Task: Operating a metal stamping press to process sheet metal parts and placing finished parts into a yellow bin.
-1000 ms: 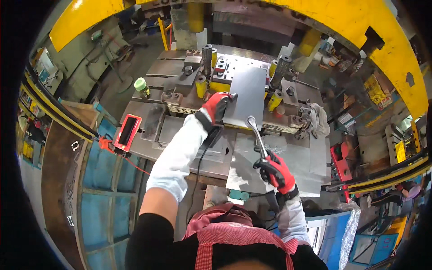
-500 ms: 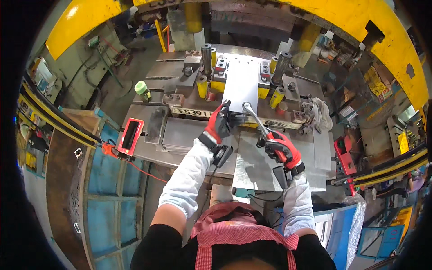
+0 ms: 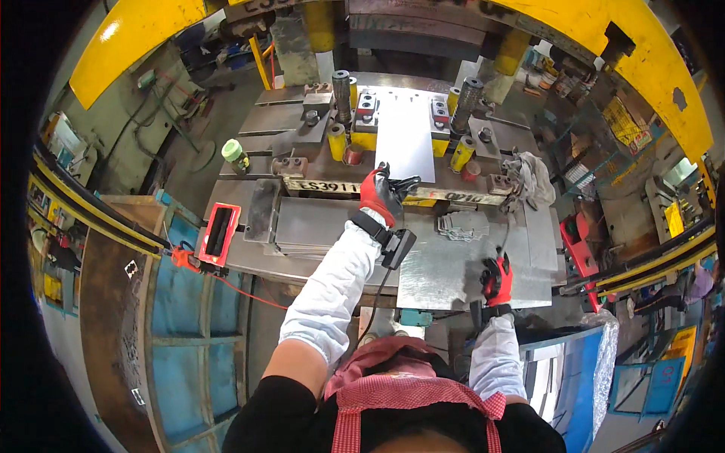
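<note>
My left hand, in a red and black glove, is at the near left corner of a bright flat metal sheet. Its fingers are spread, some pointing right along the sheet's near edge. The sheet lies on a press die between yellow blocks. Lower right, my right hand is closed above a wide grey metal plate. From it a thin shaft runs away from me, apparently the ring-ended metal tool; its end is indistinct. Several small shaped metal pieces lie on the plate between the hands.
Stacked flat sheets lie left of my left hand. A red-framed box and a green-capped bottle stand farther left. Dark guide posts flank the sheet, with a grey rag at right. A yellow press frame arches overhead.
My right hand has drawn back toward me and right, taking the ring-ended tool off the bright sheet. The small metal pieces have come into view. My left hand stays by the sheet's near edge.
</note>
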Demonstrator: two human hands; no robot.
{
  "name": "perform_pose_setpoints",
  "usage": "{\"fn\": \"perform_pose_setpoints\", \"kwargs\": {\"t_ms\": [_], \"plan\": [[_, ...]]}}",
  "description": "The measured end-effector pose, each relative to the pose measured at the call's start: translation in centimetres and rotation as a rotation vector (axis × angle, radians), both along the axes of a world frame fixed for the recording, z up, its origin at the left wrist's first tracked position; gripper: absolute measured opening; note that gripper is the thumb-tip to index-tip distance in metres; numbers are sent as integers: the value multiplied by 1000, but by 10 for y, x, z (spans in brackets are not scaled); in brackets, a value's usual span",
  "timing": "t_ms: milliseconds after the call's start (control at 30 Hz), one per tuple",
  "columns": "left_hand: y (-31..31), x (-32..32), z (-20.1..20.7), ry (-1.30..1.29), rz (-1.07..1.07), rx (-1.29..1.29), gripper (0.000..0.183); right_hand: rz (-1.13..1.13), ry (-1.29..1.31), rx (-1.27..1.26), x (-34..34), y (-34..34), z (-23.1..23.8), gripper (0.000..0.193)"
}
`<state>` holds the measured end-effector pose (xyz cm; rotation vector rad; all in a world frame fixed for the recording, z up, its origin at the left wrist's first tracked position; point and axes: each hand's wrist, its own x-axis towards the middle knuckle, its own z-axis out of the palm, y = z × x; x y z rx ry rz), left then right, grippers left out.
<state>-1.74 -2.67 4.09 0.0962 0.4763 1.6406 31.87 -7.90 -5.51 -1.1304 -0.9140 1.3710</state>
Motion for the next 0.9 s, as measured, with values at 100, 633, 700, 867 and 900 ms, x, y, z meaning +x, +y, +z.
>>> {"fn": "perform_pose_setpoints", "kwargs": {"t_ms": [100,633,700,867,900], "plan": [[-2,-3,-3,2,3,90,41,-98,216,-232,17,-24,-35,21],[-4,3,6,61,77,-20,39,-185,232,-67,16,-20,-38,16],[-3,0,4,31,70,-42,38,-168,226,-139,13,-23,-31,17],[0,0,0,47,53,-10,40,-122,303,-152,23,-19,-44,20],[-1,-2,-1,53,48,-10,40,-100,359,-230,21,-19,-40,21]]}}
